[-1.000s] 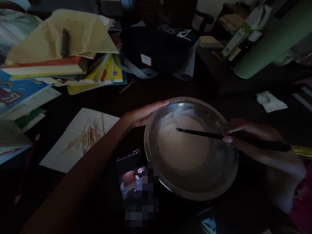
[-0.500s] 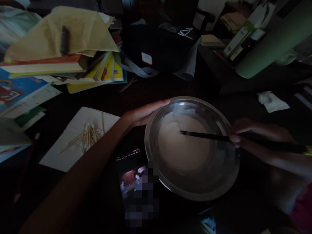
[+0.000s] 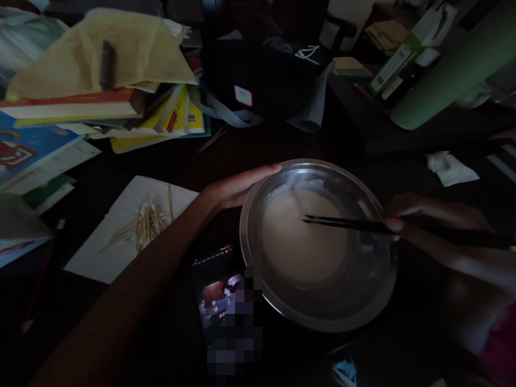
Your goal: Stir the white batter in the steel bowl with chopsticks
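A wide metal bowl (image 3: 374, 301) sits on the dark table in front of me, with a pale batter (image 3: 302, 242) in its bottom. My left hand (image 3: 237, 185) lies against the bowl's left rim, fingers stretched along it. My right hand (image 3: 423, 226) is closed round a pair of black chopsticks (image 3: 342, 223) at the bowl's right rim. Their tips reach over the batter near the middle.
A lit phone (image 3: 220, 301) lies at the bowl's lower left. A white sheet with several toothpicks (image 3: 145, 223) is further left. Stacked books (image 3: 100, 113) under yellow paper fill the far left. A black bag (image 3: 262, 75) and a green roll (image 3: 447, 75) stand behind; a crumpled tissue (image 3: 449, 167) lies right.
My right hand has drawn back to the right, and the chopstick tips have slid rightward across the batter. My left hand has stayed on the rim.
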`<state>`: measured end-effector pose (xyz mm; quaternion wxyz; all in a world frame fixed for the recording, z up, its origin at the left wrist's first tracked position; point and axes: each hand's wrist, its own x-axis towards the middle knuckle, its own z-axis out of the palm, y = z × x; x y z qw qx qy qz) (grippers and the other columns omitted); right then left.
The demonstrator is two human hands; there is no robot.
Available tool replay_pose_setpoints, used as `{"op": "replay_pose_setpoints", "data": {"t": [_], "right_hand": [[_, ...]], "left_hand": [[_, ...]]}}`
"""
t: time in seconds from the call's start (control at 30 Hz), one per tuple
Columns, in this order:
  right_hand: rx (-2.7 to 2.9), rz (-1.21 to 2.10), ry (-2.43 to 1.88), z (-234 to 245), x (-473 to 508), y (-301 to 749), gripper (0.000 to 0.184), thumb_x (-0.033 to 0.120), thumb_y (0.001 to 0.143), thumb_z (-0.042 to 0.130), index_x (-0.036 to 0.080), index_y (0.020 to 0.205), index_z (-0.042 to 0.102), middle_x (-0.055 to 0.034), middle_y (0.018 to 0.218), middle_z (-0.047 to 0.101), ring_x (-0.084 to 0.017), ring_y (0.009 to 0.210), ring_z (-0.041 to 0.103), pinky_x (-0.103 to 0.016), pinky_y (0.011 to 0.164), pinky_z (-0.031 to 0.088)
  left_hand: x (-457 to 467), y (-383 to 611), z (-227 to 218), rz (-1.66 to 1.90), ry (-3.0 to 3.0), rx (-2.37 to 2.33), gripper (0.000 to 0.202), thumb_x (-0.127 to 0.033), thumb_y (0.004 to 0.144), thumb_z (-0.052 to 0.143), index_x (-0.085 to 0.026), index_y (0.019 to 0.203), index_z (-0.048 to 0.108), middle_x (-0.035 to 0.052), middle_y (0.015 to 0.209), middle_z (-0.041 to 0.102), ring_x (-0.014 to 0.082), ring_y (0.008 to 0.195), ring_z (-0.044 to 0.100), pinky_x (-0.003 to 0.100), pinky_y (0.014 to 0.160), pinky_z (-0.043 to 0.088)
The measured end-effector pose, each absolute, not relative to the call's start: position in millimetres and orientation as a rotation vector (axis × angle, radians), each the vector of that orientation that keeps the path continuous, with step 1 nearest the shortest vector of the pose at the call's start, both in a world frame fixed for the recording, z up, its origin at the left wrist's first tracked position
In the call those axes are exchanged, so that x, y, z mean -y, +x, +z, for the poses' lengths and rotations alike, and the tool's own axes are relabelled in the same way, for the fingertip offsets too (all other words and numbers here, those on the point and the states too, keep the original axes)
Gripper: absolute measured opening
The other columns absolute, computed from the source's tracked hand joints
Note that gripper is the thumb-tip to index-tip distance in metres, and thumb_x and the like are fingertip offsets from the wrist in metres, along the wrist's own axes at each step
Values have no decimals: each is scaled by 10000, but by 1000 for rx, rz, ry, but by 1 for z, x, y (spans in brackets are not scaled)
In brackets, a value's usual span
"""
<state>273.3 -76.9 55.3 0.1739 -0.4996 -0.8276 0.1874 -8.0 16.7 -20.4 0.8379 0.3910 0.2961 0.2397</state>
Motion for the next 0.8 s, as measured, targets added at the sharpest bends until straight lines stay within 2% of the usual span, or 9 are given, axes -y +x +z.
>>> {"op": "replay_pose_setpoints", "data": {"t": [0.1, 0.23, 0.33, 0.43, 0.5, 0.57, 0.7, 0.8], "right_hand": [[2438, 756, -1232, 61, 75, 279, 56, 254, 826, 522, 260, 774, 539, 32, 676, 573, -80, 606, 575, -191, 521, 463], [2479, 955, -1030, 50, 76, 268, 32, 243, 797, 576, 242, 813, 547, 22, 728, 577, -84, 675, 586, -207, 598, 480], [2370, 776, -1204, 40, 79, 260, 100, 278, 786, 595, 265, 873, 547, 28, 797, 609, -105, 735, 612, -232, 647, 499], [2278, 465, -1502, 41, 80, 263, 91, 362, 797, 562, 285, 845, 551, 32, 802, 625, -123, 697, 619, -248, 583, 489], [2260, 395, -1555, 48, 80, 272, 98, 385, 797, 546, 290, 820, 549, 33, 763, 622, -125, 639, 611, -252, 544, 483], [2285, 467, -1489, 56, 80, 280, 74, 363, 808, 533, 291, 805, 550, 33, 726, 612, -115, 608, 600, -240, 535, 484], [2457, 833, -1200, 60, 78, 278, 76, 263, 815, 530, 266, 743, 552, 29, 663, 582, -92, 610, 588, -202, 518, 476], [2465, 873, -1085, 50, 77, 262, 16, 244, 792, 567, 257, 795, 558, 35, 699, 597, -86, 650, 600, -197, 565, 489]], "left_hand": [[-17, -8, -22, 514, 856, -650, 317, -388, 848, 499, -178, 1027, 656, 11, 838, 714, 118, 803, 646, 232, 815, 491], [-18, -8, -24, 516, 861, -680, 315, -388, 855, 484, -181, 1016, 658, 10, 839, 711, 118, 799, 646, 234, 809, 494], [-18, -8, -23, 520, 861, -705, 308, -388, 854, 487, -186, 1011, 659, 4, 825, 711, 113, 788, 647, 226, 796, 498], [-17, -8, -21, 518, 864, -724, 311, -392, 853, 489, -182, 1005, 660, 2, 777, 707, 117, 782, 649, 227, 786, 503], [-17, -8, -21, 511, 864, -719, 320, -403, 850, 491, -175, 989, 666, 6, 749, 703, 122, 780, 650, 230, 781, 506], [-17, -8, -22, 515, 862, -699, 313, -409, 841, 505, -177, 964, 674, 6, 739, 702, 121, 776, 649, 225, 776, 506], [-18, -9, -23, 517, 861, -661, 289, -401, 834, 517, -190, 944, 682, 0, 780, 709, 112, 776, 645, 214, 769, 502], [-18, -9, -23, 501, 857, -691, 298, -401, 839, 506, -195, 971, 675, -1, 811, 712, 115, 792, 643, 224, 791, 496]]}}
